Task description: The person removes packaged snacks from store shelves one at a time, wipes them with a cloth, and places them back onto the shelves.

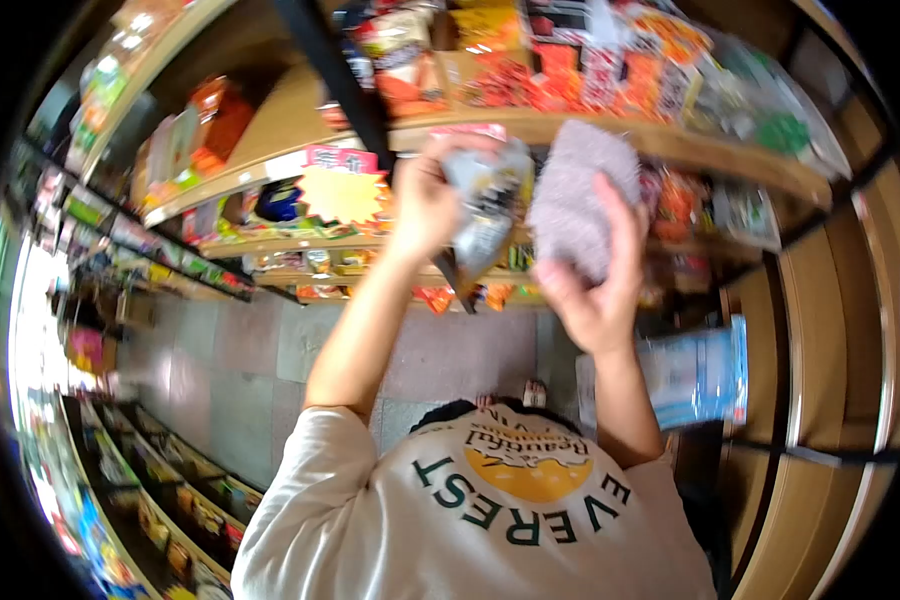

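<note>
Printed lettering curves across my pale shirt [515, 500], closest of all, with both bare forearms reaching forward beyond it. On one side my right hand [602, 300] has its fingers wrapped around a fuzzy mauve cloth [582, 190], thumb along the lower edge. Level with it, my left hand [432, 190] grips a silvery packet [490, 200] near its upper part; blur hides the print. So the packet is up in the air in front of the shelf [770, 175], just beside the cloth, with a narrow gap between them.

As I judge it, the work is midway: cloth in hand and packet picked up are done, while the packet is not yet set down. Whether its surface has been wiped I can't tell.

Past my hands, bright snack bags [570, 80] crowd that shelf, and a yellow starburst sign [342, 200] hangs at its front. Lower, a clear and blue package [695, 375] lies near my right forearm. Farthest down are grey floor tiles [460, 345].
</note>
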`<action>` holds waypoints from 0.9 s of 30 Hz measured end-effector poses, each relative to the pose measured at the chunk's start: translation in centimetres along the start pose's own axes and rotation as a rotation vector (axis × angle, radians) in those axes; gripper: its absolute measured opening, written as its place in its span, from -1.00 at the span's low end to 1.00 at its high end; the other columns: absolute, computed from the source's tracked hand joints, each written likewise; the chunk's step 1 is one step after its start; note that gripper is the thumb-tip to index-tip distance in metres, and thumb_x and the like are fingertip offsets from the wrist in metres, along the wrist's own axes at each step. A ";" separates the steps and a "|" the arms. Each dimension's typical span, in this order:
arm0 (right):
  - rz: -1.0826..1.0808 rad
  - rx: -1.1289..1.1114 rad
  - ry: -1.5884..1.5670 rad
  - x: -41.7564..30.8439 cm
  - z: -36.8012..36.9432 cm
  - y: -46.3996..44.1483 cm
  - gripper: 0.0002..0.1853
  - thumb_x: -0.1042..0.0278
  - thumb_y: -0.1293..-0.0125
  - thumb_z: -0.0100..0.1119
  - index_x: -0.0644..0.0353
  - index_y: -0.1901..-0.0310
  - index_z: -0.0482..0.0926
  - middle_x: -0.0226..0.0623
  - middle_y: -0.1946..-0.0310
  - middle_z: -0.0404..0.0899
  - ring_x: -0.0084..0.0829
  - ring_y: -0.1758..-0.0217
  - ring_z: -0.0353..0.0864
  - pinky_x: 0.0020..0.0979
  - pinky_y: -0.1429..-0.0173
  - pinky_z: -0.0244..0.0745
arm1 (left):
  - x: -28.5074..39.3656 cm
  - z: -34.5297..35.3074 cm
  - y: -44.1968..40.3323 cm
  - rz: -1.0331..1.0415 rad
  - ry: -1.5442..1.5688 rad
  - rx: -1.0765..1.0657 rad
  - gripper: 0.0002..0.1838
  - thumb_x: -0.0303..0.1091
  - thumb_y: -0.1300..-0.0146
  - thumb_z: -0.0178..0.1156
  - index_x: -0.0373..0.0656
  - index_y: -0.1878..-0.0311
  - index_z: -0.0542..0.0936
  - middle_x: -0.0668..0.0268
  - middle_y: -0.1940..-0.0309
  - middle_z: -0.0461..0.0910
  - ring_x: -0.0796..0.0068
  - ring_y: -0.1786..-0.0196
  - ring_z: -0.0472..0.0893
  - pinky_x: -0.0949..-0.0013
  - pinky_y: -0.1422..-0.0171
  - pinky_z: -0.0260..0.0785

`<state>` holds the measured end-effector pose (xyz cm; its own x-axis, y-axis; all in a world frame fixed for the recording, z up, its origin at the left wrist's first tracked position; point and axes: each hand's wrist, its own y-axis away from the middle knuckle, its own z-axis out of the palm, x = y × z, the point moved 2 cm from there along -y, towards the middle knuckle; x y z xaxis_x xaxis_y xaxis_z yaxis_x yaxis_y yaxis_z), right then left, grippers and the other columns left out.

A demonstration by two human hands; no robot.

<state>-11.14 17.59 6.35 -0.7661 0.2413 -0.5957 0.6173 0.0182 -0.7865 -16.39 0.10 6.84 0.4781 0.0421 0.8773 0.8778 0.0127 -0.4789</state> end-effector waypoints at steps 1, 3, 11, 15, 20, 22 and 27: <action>-0.040 -0.156 0.032 -1.4 2.1 -0.6 -0.23 0.07 0.13 0.31 0.27 -0.11 0.24 -0.05 -0.06 0.23 -0.12 -0.08 0.25 -0.21 -0.13 0.13 | 1.5 0.1 0.4 0.217 -0.385 0.035 -0.75 -0.70 0.13 0.02 -0.28 0.31 0.51 0.21 0.39 0.55 0.51 0.29 0.53 0.44 0.20 0.37; -0.167 -0.276 0.127 -1.6 6.1 -0.7 -0.27 0.04 0.04 0.21 0.25 -0.13 0.20 -0.03 -0.05 0.23 -0.06 -0.09 0.24 -0.18 -0.14 0.12 | -2.4 -1.4 1.6 0.230 -0.397 0.289 -0.74 -0.51 0.21 0.05 -0.33 0.34 0.49 0.01 0.47 0.51 0.33 0.46 0.49 0.37 0.34 0.33; -0.058 -0.216 -0.158 -2.8 10.8 -4.0 -0.67 0.29 -0.29 -0.21 0.32 0.03 0.36 -0.09 0.05 0.30 -0.18 -0.04 0.29 -0.24 -0.12 0.16 | 3.2 -3.3 2.6 0.210 -0.134 0.470 -0.73 -0.51 0.05 0.12 -0.31 0.21 0.45 0.16 0.42 0.53 0.57 0.40 0.47 0.48 0.29 0.32; -0.010 -0.061 -0.143 -5.1 13.6 -2.4 -0.69 0.26 -0.28 -0.16 0.30 0.04 0.33 -0.05 0.13 0.32 -0.13 0.02 0.32 -0.21 -0.03 0.22 | 2.5 -6.4 3.0 0.121 -0.119 0.549 -0.78 -0.47 0.03 0.19 -0.26 0.27 0.44 0.36 0.38 0.51 0.67 0.30 0.44 0.57 0.25 0.32; 0.003 -0.222 -0.197 -2.3 15.0 1.8 -0.65 0.33 -0.27 -0.13 0.37 -0.01 0.25 -0.04 0.03 0.32 -0.18 -0.05 0.30 -0.28 -0.15 0.13 | 0.9 -8.4 3.0 0.098 0.191 0.628 -0.81 -0.46 -0.03 0.20 -0.25 0.29 0.43 0.36 0.39 0.51 0.67 0.34 0.47 0.60 0.27 0.33; -0.008 -0.247 -0.183 -0.6 14.7 3.2 -0.66 0.34 -0.25 -0.12 0.37 0.01 0.27 -0.04 0.05 0.34 -0.18 -0.04 0.32 -0.28 -0.14 0.15 | 0.5 -8.4 3.9 0.030 0.110 0.635 -0.83 -0.44 -0.07 0.18 -0.25 0.29 0.44 0.35 0.38 0.52 0.67 0.33 0.47 0.59 0.25 0.33; 0.208 -0.601 -0.215 5.0 14.0 6.9 -0.69 0.36 -0.21 -0.04 0.36 0.06 0.35 -0.09 0.10 0.41 -0.24 -0.03 0.35 -0.32 -0.14 0.16 | -1.3 -9.5 4.8 -0.047 0.160 0.592 -0.87 -0.49 -0.08 0.13 -0.27 0.30 0.43 0.33 0.39 0.51 0.65 0.31 0.47 0.57 0.23 0.34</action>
<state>-13.21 5.33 -4.39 -0.6005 0.1009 -0.7932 0.7008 0.5442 -0.4613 -12.51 -9.37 3.69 0.4779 -0.1215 0.8700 0.7537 0.5654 -0.3351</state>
